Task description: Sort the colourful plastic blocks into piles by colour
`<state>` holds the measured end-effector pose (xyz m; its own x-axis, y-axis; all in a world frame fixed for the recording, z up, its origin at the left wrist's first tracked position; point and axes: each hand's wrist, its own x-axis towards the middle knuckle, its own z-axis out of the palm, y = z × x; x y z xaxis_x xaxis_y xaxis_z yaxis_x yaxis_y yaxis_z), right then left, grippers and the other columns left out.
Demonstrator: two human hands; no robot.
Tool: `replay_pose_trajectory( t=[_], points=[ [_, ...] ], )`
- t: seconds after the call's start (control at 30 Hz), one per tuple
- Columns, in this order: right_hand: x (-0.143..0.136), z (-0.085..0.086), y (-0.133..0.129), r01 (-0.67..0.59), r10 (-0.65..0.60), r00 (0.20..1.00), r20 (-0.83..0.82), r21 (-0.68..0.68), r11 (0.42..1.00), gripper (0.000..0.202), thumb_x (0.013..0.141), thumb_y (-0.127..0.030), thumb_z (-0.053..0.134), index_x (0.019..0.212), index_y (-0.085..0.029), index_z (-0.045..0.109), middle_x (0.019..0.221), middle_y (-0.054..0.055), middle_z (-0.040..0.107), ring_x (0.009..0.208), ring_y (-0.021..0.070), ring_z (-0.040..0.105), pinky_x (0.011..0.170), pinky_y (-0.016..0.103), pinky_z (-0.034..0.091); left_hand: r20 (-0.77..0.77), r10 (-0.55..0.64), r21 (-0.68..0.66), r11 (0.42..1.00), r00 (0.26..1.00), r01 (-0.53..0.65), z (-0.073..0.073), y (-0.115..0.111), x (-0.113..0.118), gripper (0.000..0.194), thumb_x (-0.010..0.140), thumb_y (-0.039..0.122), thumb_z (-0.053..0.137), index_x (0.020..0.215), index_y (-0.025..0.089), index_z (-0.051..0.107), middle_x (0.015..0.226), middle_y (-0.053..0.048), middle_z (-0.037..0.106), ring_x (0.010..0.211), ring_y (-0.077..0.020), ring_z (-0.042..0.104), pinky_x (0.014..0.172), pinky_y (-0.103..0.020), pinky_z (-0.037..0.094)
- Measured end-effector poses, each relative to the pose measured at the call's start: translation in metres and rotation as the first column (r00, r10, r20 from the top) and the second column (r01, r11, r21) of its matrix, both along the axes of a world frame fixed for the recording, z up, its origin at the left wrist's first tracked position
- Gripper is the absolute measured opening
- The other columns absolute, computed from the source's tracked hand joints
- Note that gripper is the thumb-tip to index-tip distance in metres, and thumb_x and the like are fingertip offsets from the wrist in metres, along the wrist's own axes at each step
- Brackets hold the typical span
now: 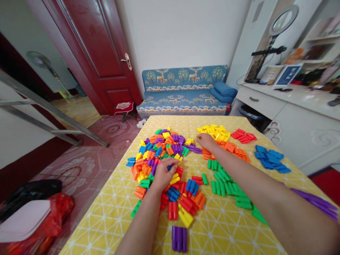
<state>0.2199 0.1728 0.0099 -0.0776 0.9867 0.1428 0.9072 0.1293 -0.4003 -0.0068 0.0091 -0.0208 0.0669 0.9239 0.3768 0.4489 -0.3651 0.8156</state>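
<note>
A mixed pile of plastic toy blocks (160,143), shaped like joined bullet-like tubes, covers the middle left of the table. My left hand (163,173) rests over this pile, thumb and fingers apart, with a blue block showing beside the thumb. Farther off, my right hand (206,141) has its fingertips pinched together; what they hold, if anything, is too small to tell. It is between a few yellow blocks (189,141) on its left and a heap of yellow blocks (216,132). My right forearm hides part of the orange blocks (233,148) and green blocks (223,179).
Along the table's right side lie red blocks (243,136), blue blocks (271,159) and purple blocks (316,202). A purple block group (179,238) is near the front of the yellow tablecloth (106,219). Beyond stands a blue sofa (183,90); a white cabinet (300,131) flanks the right.
</note>
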Motion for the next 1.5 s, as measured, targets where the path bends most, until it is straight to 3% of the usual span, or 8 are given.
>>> replay_pose_trajectory(
  t=[0.13, 0.3, 0.5, 0.67, 0.9, 1.03, 1.27, 1.5],
  points=[
    [-0.018, -0.003, -0.008, -0.062, 0.063, 0.997, -0.033, 0.018, 0.998, 0.029, 0.083, -0.032, 0.056, 0.104, -0.018, 0.072, 0.110, 0.010, 0.070, 0.103, 0.0243, 0.062, 0.085, 0.030, 0.045, -0.006, -0.005, 0.007, 1.000, 1.000, 0.006, -0.001, 0.000, 0.000, 0.022, 0.081, 0.015, 0.059, 0.096, 0.022, 0.073, 0.100, -0.006, 0.073, 0.100, -0.0214, 0.064, 0.093, -0.038, 0.048],
    [-0.041, -0.005, -0.024, -0.209, 0.208, 0.972, -0.113, 0.002, 0.978, 0.046, 0.068, -0.035, 0.074, 0.112, -0.025, 0.069, 0.116, 0.005, 0.067, 0.110, 0.0233, 0.059, 0.095, 0.030, 0.042, -0.017, -0.008, 0.016, 1.000, 1.000, 0.008, -0.001, 0.001, 0.000, 0.022, 0.081, 0.014, 0.059, 0.095, 0.022, 0.074, 0.099, -0.006, 0.073, 0.100, -0.0215, 0.064, 0.094, -0.038, 0.048],
    [-0.063, -0.006, -0.042, -0.103, 0.104, 0.955, -0.277, 0.020, 0.995, 0.032, 0.077, -0.023, 0.062, 0.108, -0.016, 0.069, 0.113, 0.010, 0.066, 0.107, 0.0226, 0.061, 0.092, 0.033, 0.046, 0.048, 0.012, 0.017, 1.000, 0.999, -0.013, 0.000, 0.001, 0.001, 0.022, 0.082, 0.017, 0.060, 0.099, 0.020, 0.072, 0.102, -0.007, 0.072, 0.101, -0.0219, 0.065, 0.094, -0.038, 0.049],
    [-0.067, 0.005, -0.058, -0.191, 0.185, 0.884, -0.428, 0.031, 0.981, 0.029, 0.087, -0.034, 0.051, 0.106, -0.019, 0.068, 0.093, 0.003, 0.072, 0.084, 0.0162, 0.067, 0.078, 0.027, 0.052, 0.116, 0.029, 0.001, 1.000, 0.993, -0.030, 0.002, 0.000, 0.001, 0.020, 0.086, 0.025, 0.058, 0.099, 0.019, 0.072, 0.102, -0.007, 0.072, 0.099, -0.0207, 0.066, 0.092, -0.036, 0.050],
    [-0.045, 0.000, -0.066, -0.110, 0.112, 0.879, -0.464, 0.031, 0.993, 0.026, 0.087, -0.033, 0.051, 0.091, -0.016, 0.070, 0.105, 0.010, 0.070, 0.108, 0.0250, 0.060, 0.098, 0.038, 0.042, 0.131, 0.046, 0.010, 0.999, 0.990, -0.048, 0.006, -0.002, 0.002, 0.019, 0.087, 0.028, 0.058, 0.089, 0.017, 0.073, 0.089, -0.006, 0.073, 0.087, -0.0187, 0.067, 0.083, -0.031, 0.052],
    [-0.054, -0.009, -0.089, -0.144, 0.115, 0.851, -0.512, -0.016, 0.989, 0.027, 0.087, -0.038, 0.051, 0.093, -0.018, 0.069, 0.102, 0.007, 0.071, 0.103, 0.0224, 0.063, 0.093, 0.034, 0.046, 0.126, 0.040, 0.014, 0.999, 0.991, -0.042, 0.008, -0.002, 0.002, 0.019, 0.087, 0.028, 0.058, 0.089, 0.018, 0.073, 0.089, -0.006, 0.073, 0.087, -0.0187, 0.067, 0.083, -0.031, 0.052],
    [-0.052, -0.014, -0.142, -0.119, 0.104, 0.580, -0.808, 0.042, 0.992, 0.044, 0.088, -0.054, 0.046, 0.099, -0.017, 0.065, 0.105, 0.009, 0.070, 0.099, 0.0240, 0.064, 0.085, 0.035, 0.050, 0.177, 0.068, -0.027, 0.998, 0.982, -0.065, 0.008, -0.004, 0.003, 0.026, 0.088, 0.035, 0.056, 0.083, 0.016, 0.072, 0.080, -0.005, 0.072, 0.077, -0.0175, 0.066, 0.072, -0.027, 0.051],
    [-0.039, -0.041, -0.165, -0.019, 0.153, 0.690, -0.708, 0.194, 0.981, 0.042, 0.090, -0.052, 0.045, 0.099, -0.016, 0.066, 0.103, 0.011, 0.069, 0.101, 0.0253, 0.062, 0.093, 0.040, 0.045, 0.119, 0.102, 0.040, 0.993, 0.988, -0.107, 0.014, -0.014, 0.004, 0.035, 0.091, 0.041, 0.050, 0.083, 0.014, 0.070, 0.058, 0.000, 0.062, 0.054, -0.0126, 0.056, 0.056, -0.023, 0.044]
  ],
)
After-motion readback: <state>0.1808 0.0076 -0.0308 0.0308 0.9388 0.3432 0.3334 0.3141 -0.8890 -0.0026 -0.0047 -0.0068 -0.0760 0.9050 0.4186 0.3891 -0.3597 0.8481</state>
